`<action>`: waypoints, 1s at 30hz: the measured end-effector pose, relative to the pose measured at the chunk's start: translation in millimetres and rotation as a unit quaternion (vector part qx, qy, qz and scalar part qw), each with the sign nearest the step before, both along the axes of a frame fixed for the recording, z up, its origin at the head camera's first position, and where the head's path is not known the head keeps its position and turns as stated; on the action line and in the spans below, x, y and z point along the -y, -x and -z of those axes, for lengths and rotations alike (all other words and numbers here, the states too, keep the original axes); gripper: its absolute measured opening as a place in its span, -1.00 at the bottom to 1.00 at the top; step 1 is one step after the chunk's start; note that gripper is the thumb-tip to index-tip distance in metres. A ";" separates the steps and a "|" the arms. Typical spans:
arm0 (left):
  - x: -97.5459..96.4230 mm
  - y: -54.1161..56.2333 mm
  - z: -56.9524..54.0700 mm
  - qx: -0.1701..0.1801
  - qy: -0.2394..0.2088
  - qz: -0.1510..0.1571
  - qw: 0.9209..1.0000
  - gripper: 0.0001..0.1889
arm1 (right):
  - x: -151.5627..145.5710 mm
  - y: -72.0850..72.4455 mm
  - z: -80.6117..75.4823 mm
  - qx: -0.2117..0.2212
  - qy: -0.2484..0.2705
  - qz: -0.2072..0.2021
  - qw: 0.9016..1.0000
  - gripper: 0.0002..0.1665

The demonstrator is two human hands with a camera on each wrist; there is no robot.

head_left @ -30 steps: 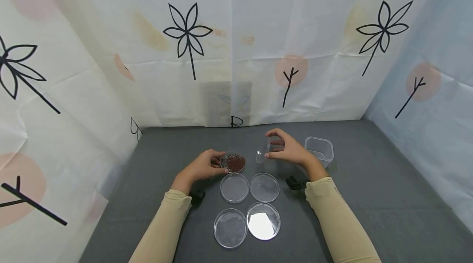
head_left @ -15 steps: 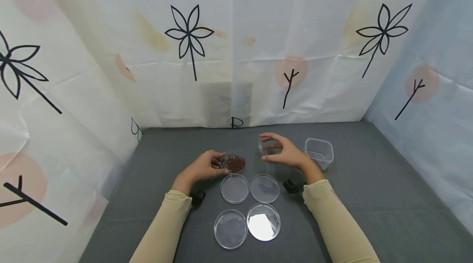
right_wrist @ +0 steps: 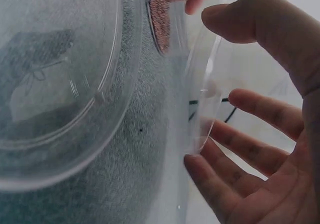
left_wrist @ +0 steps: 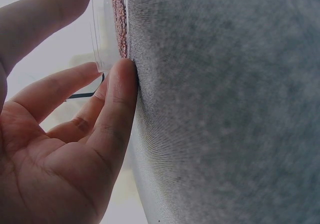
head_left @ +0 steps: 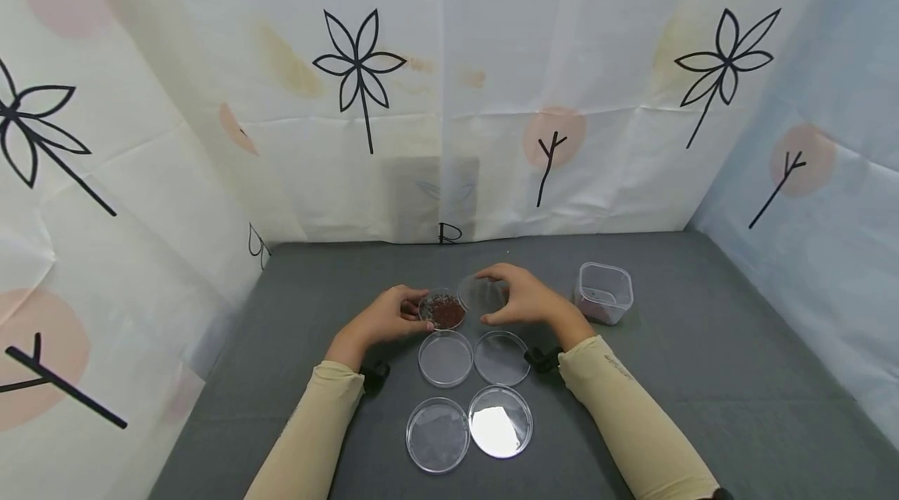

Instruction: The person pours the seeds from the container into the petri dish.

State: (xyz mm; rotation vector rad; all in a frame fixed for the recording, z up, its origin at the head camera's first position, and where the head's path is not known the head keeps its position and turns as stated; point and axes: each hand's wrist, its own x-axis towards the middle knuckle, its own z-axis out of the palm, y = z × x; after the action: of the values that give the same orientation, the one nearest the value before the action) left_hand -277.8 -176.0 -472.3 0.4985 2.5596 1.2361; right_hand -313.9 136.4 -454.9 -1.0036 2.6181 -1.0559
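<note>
My left hand (head_left: pixel 385 319) grips the left side of a clear petri dish (head_left: pixel 446 311) that stands on the table with reddish-brown granules in it. In the left wrist view, thumb and fingers pinch the edge of that dish, and the granules (left_wrist: pixel 120 24) form a thin layer. A clear petri dish lid (head_left: pixel 481 295) is held tilted by my right hand (head_left: pixel 528 297), just right of the filled dish. Seen from the right wrist, the lid (right_wrist: pixel 204 89) sits between thumb and fingertips, above the table.
Nearer me, several clear petri dish pieces lie flat on the grey table (head_left: pixel 702 344), among them a front-left one (head_left: pixel 438 437) and a shiny one (head_left: pixel 501 422). A square clear plastic tub (head_left: pixel 605 293) stands at right. Patterned cloth (head_left: pixel 477 94) hangs behind.
My right hand has moved left and slightly nearer with the lid, which has turned from upright to tilted and come beside the filled dish. The left hand and its dish stay put.
</note>
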 end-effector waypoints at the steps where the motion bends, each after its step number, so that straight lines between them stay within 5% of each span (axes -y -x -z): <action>1: 0.2 0.0 -0.1 0.000 0.000 0.000 1.000 -0.27 | 2.5 1.1 -0.2 -0.002 -0.008 -0.001 1.000 -0.10; 19: 0.9 -1.1 -0.5 -0.001 -0.003 0.003 1.000 -0.28 | 41.2 8.2 1.5 -0.035 -0.040 -0.071 0.996 -0.18; 30: 4.0 1.2 -1.0 -0.013 -0.003 0.023 1.000 -0.24 | 54.0 10.5 2.4 -0.018 -0.055 -0.082 0.995 -0.26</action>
State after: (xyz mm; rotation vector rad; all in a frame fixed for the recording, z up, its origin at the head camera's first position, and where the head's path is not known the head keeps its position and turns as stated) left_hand -279.0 -180.0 -471.3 0.5759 2.5508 1.2302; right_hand -324.4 82.4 -457.2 -1.1985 2.5369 -0.8556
